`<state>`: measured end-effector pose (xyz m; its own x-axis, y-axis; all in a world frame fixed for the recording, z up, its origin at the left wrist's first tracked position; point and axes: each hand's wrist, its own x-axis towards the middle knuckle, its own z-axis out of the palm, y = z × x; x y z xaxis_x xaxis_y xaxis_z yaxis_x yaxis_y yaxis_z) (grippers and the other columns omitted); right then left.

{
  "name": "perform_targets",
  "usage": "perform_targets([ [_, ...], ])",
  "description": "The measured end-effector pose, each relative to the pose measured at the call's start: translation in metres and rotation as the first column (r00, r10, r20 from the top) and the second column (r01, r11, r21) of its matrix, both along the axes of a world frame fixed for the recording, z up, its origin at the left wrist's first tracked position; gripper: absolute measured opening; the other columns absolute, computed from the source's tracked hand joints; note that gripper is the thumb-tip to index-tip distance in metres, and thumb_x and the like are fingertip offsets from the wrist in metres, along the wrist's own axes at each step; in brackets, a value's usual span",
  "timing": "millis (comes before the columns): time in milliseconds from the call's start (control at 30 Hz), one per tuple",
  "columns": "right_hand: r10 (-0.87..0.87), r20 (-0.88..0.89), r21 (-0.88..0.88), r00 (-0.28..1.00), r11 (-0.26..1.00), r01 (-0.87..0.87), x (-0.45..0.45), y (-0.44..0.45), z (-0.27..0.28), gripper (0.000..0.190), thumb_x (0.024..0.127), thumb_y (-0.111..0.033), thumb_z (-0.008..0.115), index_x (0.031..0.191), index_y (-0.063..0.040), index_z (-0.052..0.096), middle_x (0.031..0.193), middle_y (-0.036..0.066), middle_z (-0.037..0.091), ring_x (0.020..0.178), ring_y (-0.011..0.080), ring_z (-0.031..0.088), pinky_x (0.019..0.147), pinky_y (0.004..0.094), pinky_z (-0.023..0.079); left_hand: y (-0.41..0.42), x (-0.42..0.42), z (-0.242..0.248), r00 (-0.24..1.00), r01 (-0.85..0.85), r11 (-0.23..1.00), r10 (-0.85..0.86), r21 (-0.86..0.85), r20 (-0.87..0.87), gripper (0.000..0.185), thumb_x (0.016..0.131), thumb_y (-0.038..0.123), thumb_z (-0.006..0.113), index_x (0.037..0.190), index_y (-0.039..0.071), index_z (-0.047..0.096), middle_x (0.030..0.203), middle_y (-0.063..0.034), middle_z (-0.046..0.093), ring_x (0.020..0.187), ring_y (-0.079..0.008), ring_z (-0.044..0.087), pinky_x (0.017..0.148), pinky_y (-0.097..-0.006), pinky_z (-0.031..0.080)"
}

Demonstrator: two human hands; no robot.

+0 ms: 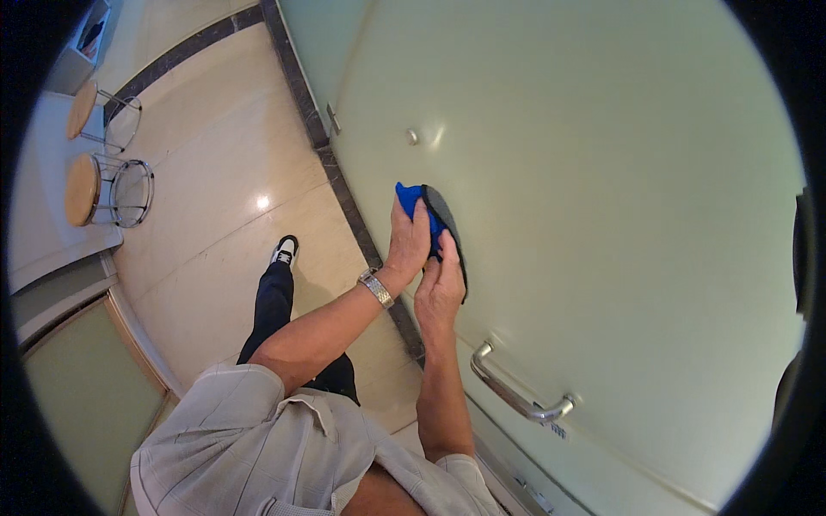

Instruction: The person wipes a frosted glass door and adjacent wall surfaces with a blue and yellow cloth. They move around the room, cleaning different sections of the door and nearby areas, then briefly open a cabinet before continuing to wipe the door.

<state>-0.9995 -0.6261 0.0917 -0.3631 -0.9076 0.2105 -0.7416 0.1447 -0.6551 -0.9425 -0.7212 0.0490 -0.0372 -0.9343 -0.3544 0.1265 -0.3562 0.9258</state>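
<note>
A blue and grey cloth (441, 205) with a black edge is pressed between my hands and the frosted glass door (613, 213). My left hand (409, 242), with a metal-band watch (376, 287) on its wrist, grips the blue side near the cloth's upper end. Just below and to the right, my right hand (441, 290) holds the lower part, its fingers pointing up along the cloth. The grey side faces the glass. Part of the cloth is hidden behind my fingers.
A chrome door handle (523, 391) juts out below my right hand. A small round metal knob (412, 136) sits on the glass above the cloth. Two round stools (82, 189) with wooden seats stand at left on the tiled floor (213, 193), near a white counter (51, 193).
</note>
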Motion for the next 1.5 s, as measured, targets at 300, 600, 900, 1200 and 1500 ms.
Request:
perform_targets([
  [300,0.109,0.061,0.269,0.992,0.956,-0.121,-0.019,-0.014,-0.172,0.057,0.107,0.002,0.048,0.164,-0.007,0.045,0.129,0.034,0.071,0.115,0.0523,0.071,0.100,0.0576,0.055,-0.006,-0.004,-0.172,0.994,0.005,0.934,0.033,0.356,-0.100,0.070,0.115,0.048,0.047,0.163,-0.001,0.037,0.148,-0.0278,0.062,0.137,-0.0385,0.061,0.115,-0.0455,0.048],
  [600,-0.069,0.056,0.364,0.996,0.930,0.044,-0.035,0.064,-0.180,0.055,0.109,-0.005,0.055,0.163,-0.004,0.044,0.125,0.034,0.072,0.111,0.0500,0.072,0.098,0.0560,0.056,0.074,-0.034,-0.177,0.987,0.102,0.887,-0.033,0.450,-0.157,0.049,0.116,0.041,0.047,0.143,0.000,0.051,0.130,-0.0179,0.065,0.119,-0.0282,0.061,0.106,-0.0437,0.050],
  [900,-0.275,-0.014,-0.043,0.961,0.961,0.274,-0.023,0.128,-0.046,0.075,0.100,-0.023,0.082,0.159,0.002,0.044,0.139,0.023,0.066,0.127,0.0371,0.067,0.107,0.0444,0.053,0.144,-0.040,0.020,0.993,0.114,0.914,-0.122,-0.389,0.006,0.059,0.100,0.020,0.072,0.148,-0.004,0.049,0.139,-0.0256,0.055,0.126,-0.0408,0.059,0.111,-0.0494,0.049],
  [1200,-0.071,0.184,-0.555,0.980,0.816,0.163,-0.028,0.057,0.169,0.068,0.107,-0.020,0.073,0.162,0.006,0.041,0.148,0.021,0.062,0.130,0.0311,0.065,0.109,0.0428,0.054,0.079,-0.013,0.274,0.991,-0.107,0.419,-0.027,-0.902,-0.130,0.071,0.087,0.004,0.078,0.155,0.006,0.055,0.147,-0.0257,0.053,0.130,-0.0455,0.058,0.111,-0.0517,0.050],
  [1500,0.238,0.372,-0.770,0.897,0.618,0.155,0.003,0.000,0.370,0.053,0.120,-0.015,0.040,0.167,0.006,0.027,0.156,0.026,0.055,0.136,0.0333,0.064,0.116,0.0459,0.052,-0.022,-0.004,0.410,0.956,-0.279,0.017,-0.092,-0.960,-0.279,0.065,0.080,-0.002,0.076,0.143,0.012,0.069,0.151,-0.0212,0.056,0.131,-0.0427,0.060,0.110,-0.0502,0.053],
])
